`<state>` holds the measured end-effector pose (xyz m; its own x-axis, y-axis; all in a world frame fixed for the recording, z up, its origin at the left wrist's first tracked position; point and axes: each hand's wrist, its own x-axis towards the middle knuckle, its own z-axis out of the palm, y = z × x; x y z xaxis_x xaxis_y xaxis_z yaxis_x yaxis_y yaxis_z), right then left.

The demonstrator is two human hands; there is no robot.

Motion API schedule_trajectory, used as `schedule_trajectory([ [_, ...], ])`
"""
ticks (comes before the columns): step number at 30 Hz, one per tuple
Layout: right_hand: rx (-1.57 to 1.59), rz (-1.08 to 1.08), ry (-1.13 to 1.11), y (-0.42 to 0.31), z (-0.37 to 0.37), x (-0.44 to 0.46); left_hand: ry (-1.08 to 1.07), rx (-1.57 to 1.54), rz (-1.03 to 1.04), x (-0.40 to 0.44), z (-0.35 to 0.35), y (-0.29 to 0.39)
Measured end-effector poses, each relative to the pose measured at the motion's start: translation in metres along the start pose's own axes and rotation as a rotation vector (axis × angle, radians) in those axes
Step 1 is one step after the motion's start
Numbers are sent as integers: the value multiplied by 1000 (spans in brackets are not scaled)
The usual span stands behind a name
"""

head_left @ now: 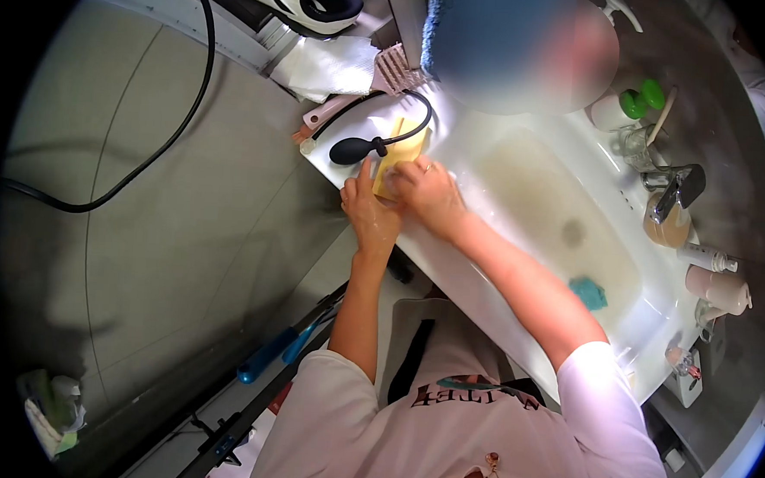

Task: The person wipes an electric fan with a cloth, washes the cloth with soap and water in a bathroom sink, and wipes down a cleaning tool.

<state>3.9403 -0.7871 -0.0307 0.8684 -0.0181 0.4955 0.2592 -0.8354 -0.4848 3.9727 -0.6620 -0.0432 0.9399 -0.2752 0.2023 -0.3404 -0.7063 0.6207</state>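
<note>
A flat yellow piece, perhaps a cloth or sponge, lies on the white sink's left corner. My right hand is over its lower part, fingers bent together, and whatever they pinch is unclear. My left hand is at the yellow piece's left edge, its index finger stretched toward a black rubber bulb and the others slightly bent. A thin black tube curves from the bulb over the yellow piece. Both hands look wet.
Cloudy water stands in the sink, with a teal cloth or sponge in it. A faucet, a pump bottle and other containers line the right side. A pink slotted brush lies near white paper.
</note>
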Motion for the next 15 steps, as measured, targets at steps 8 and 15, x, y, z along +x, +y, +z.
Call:
schedule_trajectory([
  [8, -153, 65, -53, 2, 17, 15, 102, 46, 101, 3, 6, -6],
  [15, -67, -117, -26, 38, 12, 31, 84, -20, 95, 1, 3, -5],
])
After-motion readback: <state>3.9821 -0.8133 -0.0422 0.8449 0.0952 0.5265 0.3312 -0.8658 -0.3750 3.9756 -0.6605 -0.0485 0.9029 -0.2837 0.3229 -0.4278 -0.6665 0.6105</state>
